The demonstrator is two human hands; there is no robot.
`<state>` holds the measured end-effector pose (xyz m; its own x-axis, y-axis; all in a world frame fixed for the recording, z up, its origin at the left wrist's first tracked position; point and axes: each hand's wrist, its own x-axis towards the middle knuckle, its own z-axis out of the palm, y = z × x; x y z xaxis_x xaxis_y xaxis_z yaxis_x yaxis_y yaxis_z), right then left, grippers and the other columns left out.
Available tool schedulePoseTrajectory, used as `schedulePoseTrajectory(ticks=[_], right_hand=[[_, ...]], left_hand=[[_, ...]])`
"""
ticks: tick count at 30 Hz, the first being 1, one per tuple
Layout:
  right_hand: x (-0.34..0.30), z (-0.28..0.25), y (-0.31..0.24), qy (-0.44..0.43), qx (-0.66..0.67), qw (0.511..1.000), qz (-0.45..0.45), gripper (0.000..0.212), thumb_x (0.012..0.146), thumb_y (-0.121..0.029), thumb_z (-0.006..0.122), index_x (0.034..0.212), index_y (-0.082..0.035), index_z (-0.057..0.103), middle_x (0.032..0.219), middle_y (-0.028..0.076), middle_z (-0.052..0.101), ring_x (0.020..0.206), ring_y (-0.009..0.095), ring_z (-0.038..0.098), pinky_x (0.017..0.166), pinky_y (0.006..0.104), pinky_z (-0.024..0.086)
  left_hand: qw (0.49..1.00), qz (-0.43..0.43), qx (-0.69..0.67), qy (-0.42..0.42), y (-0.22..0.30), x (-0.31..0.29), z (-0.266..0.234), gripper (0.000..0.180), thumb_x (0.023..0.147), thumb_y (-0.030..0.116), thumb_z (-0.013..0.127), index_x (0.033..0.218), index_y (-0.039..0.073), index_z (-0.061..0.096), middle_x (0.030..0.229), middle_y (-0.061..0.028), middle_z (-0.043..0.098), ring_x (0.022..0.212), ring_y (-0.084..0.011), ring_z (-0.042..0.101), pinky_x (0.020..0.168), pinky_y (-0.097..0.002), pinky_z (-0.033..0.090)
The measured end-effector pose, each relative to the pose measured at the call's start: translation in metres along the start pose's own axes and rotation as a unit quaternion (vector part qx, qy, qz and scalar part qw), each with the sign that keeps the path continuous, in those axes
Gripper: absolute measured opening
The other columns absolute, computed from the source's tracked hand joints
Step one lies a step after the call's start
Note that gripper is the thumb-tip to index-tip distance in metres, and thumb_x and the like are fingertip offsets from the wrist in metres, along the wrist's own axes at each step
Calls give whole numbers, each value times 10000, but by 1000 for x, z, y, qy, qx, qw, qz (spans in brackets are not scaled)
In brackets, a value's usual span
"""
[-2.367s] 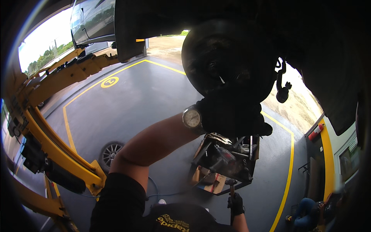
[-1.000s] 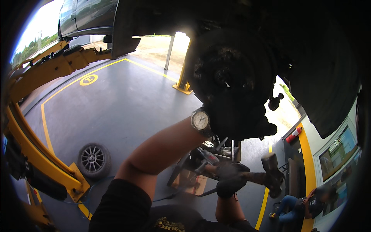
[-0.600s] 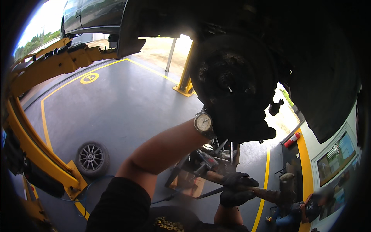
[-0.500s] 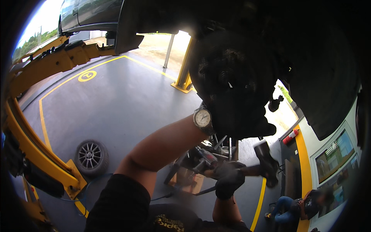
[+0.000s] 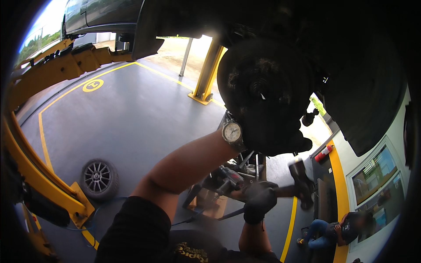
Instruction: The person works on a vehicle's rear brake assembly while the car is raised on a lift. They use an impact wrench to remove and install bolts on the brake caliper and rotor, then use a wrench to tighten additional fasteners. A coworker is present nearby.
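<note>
The right hand (image 5: pixel 260 199) grips the hammer (image 5: pixel 302 185) at four o'clock, and a glancing swing could catch the left hand (image 5: pixel 269 136), its grip too dark to tell, beside the dark disc (image 5: pixel 263 76) at one.

A black glove (image 5: pixel 256 210) covers the right hand (image 5: pixel 259 199); the hammer (image 5: pixel 301 186) has a dark head and brown handle (image 5: pixel 285 191). The watch (image 5: pixel 232 131) is silver with a pale dial. Yellow lines (image 5: pixel 43 136) edge the grey floor (image 5: pixel 131 109). The lift post (image 5: pixel 206 72) is yellow, the fire extinguisher (image 5: pixel 323 153) red, the seated person's trousers (image 5: pixel 319 232) blue.
</note>
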<state>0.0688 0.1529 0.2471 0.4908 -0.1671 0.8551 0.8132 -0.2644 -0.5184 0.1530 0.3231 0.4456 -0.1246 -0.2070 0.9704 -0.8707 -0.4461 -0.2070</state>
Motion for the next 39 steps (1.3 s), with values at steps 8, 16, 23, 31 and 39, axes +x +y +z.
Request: schedulePoseTrajectory(ticks=[8, 16, 23, 31, 39], right_hand=[[11, 10, -34, 42, 151, 986, -61, 452, 1047, -461, 424, 1003, -24, 531, 734, 79, 567, 531, 224, 553, 545, 337, 513], [13, 5, -31, 5, 210, 977, 18, 439, 1050, -426, 429, 1009, -9, 560, 810, 128, 618, 622, 256, 618, 615, 411, 548], [10, -24, -4, -63, 285, 948, 128, 427, 1052, -354, 406, 1009, 31, 585, 774, 113, 602, 599, 242, 612, 573, 338, 519], [3, -25, -20, -10, 199, 978, 67, 584, 1035, -527, 388, 915, 16, 568, 731, 150, 598, 549, 256, 591, 546, 395, 531], [6, -29, -26, -25, 104, 991, 86, 596, 1022, -595, 401, 915, -46, 605, 605, 92, 556, 489, 224, 569, 522, 387, 528]], left_hand=[[998, -28, -40, -30, -5, -4, 2, 314, 840, 377, 835, 825, 70, 766, 709, -49, 702, 634, -202, 681, 566, -343, 550], [998, -28, -45, 17, -6, -5, 1, 324, 833, 378, 835, 894, 66, 774, 789, -79, 718, 710, -223, 696, 631, -363, 572], [998, -26, -53, 0, -7, -8, 1, 301, 831, 365, 837, 913, 80, 783, 842, -87, 732, 713, -222, 708, 667, -363, 588], [989, 65, -53, -119, 21, -12, 1, 346, 868, 370, 761, 653, 113, 674, 570, -18, 605, 560, -179, 621, 494, -314, 444], [977, 183, 64, 91, 10, 1, -15, 187, 837, 258, 753, 975, 137, 719, 707, 0, 640, 668, -194, 653, 598, -338, 524]])
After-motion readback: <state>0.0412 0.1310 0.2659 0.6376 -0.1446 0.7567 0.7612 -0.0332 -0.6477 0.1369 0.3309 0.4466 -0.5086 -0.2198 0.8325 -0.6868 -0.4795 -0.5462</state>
